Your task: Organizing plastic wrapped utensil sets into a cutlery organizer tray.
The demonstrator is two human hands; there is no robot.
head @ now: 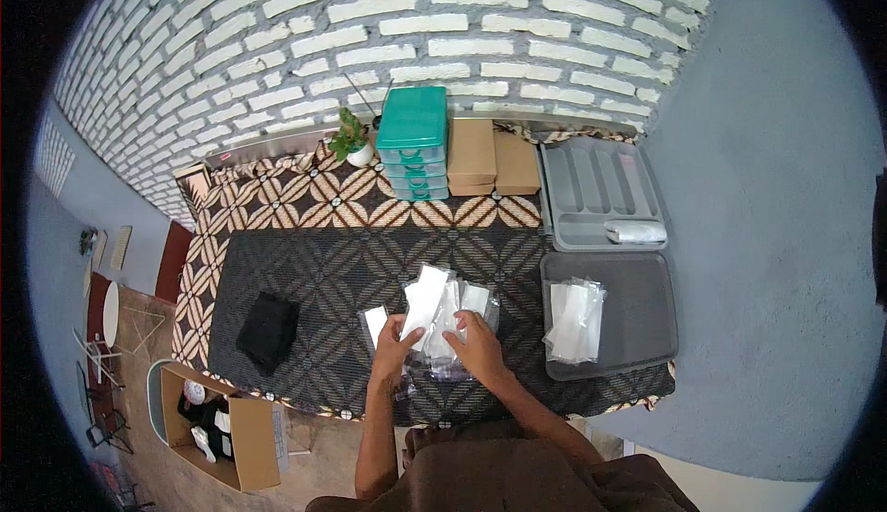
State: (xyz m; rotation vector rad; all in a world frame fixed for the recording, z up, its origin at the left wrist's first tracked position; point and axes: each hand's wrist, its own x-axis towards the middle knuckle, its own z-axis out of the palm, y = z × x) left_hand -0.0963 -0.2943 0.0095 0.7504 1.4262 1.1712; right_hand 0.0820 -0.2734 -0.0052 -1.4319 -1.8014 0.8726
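Observation:
Over the dark mat, my left hand (396,345) grips a flat white strip in a clear plastic sleeve (427,297), with the thumb on top. Beneath and beside it lies a loose pile of similar sleeved white strips (476,297). My right hand (478,347) pinches some of the clear plastic sleeves in this pile; which ones is hard to tell. Just left of my left hand, a separate sleeved strip (375,321) lies on the mat. More sleeved white strips (576,321) rest in a stack on the left part of a grey tray (641,318).
A folded black cloth (268,332) lies at left. Along the back stand a potted plant (351,141), a teal drawer unit (414,124), brown cardboard boxes (472,155) and a grey compartment tray (596,186). An open cardboard box (253,443) stands below the table's left front edge.

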